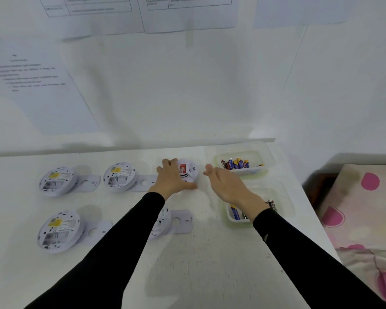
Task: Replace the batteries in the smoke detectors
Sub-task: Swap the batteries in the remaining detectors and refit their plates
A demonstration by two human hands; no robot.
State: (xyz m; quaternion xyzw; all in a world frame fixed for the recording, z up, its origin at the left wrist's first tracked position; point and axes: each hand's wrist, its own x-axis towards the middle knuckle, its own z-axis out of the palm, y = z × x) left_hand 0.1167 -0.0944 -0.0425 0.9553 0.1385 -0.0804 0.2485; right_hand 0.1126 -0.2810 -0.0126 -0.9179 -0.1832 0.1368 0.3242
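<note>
While the left hand (171,178) gripped a smoke detector (188,169), the right hand (226,186) hovered relaxed just beside it.

Print on wall sheets (42,85) and batteries (234,163) seems illegible.

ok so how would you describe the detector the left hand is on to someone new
Start at the white table, far row of round detectors by the wall. Take the rightmost detector, gripped by the left hand, just left of the far battery tub. Its two row-mates show backs with yellow labels; this one shows a red sticker.
</note>
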